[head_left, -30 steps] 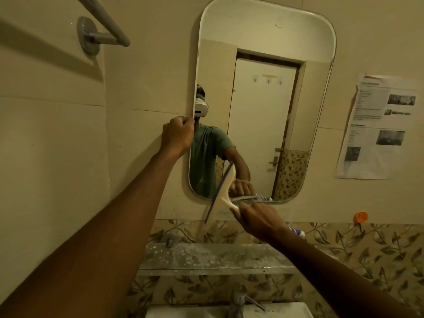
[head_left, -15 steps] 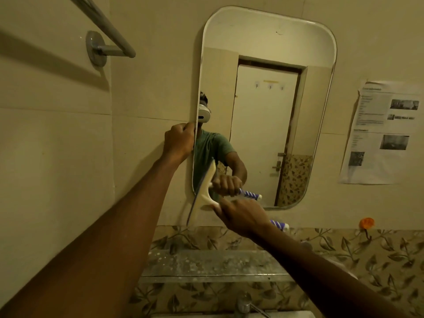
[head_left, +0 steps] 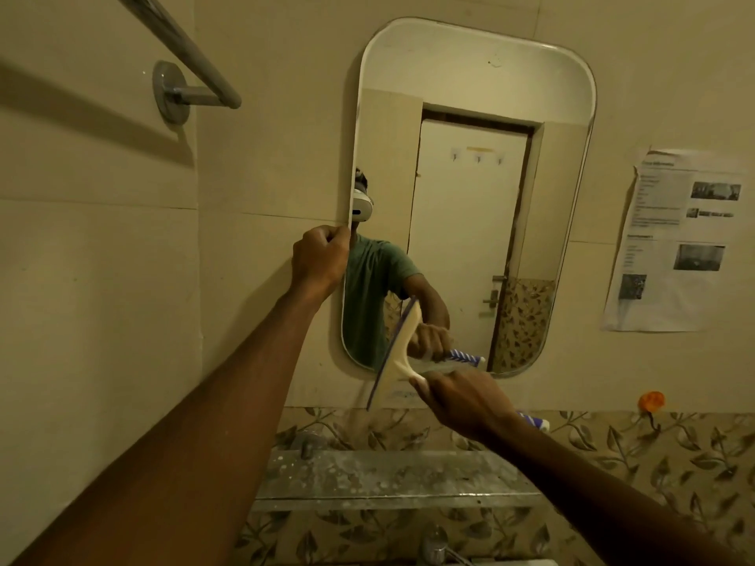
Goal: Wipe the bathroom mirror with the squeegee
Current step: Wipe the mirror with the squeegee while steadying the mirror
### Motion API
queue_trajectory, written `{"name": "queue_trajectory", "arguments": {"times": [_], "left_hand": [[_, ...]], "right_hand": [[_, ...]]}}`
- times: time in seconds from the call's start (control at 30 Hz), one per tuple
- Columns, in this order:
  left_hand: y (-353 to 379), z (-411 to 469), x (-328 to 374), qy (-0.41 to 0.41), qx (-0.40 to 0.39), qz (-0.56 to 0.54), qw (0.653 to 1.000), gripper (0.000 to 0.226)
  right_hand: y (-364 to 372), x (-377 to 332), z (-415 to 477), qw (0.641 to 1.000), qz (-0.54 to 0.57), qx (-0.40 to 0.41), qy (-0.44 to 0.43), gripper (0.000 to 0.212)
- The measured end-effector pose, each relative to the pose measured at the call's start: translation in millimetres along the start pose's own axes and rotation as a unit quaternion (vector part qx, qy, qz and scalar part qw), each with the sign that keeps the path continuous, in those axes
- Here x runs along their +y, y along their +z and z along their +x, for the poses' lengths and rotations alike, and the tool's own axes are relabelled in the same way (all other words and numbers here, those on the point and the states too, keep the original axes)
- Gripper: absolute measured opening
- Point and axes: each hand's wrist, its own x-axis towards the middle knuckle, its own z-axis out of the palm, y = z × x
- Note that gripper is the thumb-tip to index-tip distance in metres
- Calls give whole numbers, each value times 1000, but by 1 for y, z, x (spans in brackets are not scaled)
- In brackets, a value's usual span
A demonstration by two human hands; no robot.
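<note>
Closest to the camera, two bare forearms reach up and forward from the bottom corners. Low in the middle, the top of a metal faucet [head_left: 435, 541] shows at the frame's edge. Above it a spotted glass shelf [head_left: 388, 475] runs along a band of leaf-patterned tiles [head_left: 674, 455].

Past the shelf, the right hand [head_left: 465, 402] has its fingers wrapped round the handle of the squeegee [head_left: 398, 353]. The purple-and-white striped end of the handle sticks out behind the wrist. The cream head stands tilted, with its top leaning right. The upper part of the blade lies against the lower part of the mirror [head_left: 482, 75], where it meets its own reflection. The lower part of the blade hangs past the bottom rim, over the wall.

Higher and to the left, the left hand [head_left: 320, 255] is curled round the mirror's left edge at about mid-height, gripping it.

The glass reflects a person in a green shirt wearing a white headset, with a pale door behind.

On the far wall, a printed paper sheet [head_left: 678, 239] hangs to the right of the mirror, with a small orange hook [head_left: 651, 401] below it. A metal towel bar [head_left: 192, 47] is mounted at the upper left.
</note>
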Motion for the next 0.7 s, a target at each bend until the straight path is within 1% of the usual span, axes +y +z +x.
{"name": "queue_trajectory", "arguments": {"times": [0.13,0.2,0.3,0.4,0.57,0.6,0.7], "left_hand": [[1,2,-2,19,2,9,1000,25],[2,3,-4,28,8,19,999,26],[7,3,-8,36,22,38,998,32],[10,1,-7,34,28,40,998,35],[11,-4,-2,29,30,46,998,36],[11,-5,-1,28,33,45,998,36],[14,-10,-2,30,51,43,997,37]], "right_hand": [[-15,-22,30,1000,-9,18,-17,50],[-16,-16,34,1000,-15,10,-10,56],[-8,13,16,1000,-2,-7,14,61],[3,46,-9,999,-27,7,41,63],[17,76,-35,996,-26,-19,84,82],[18,80,-42,994,-27,-27,103,78],[22,94,-63,986,-26,-59,156,52]]}}
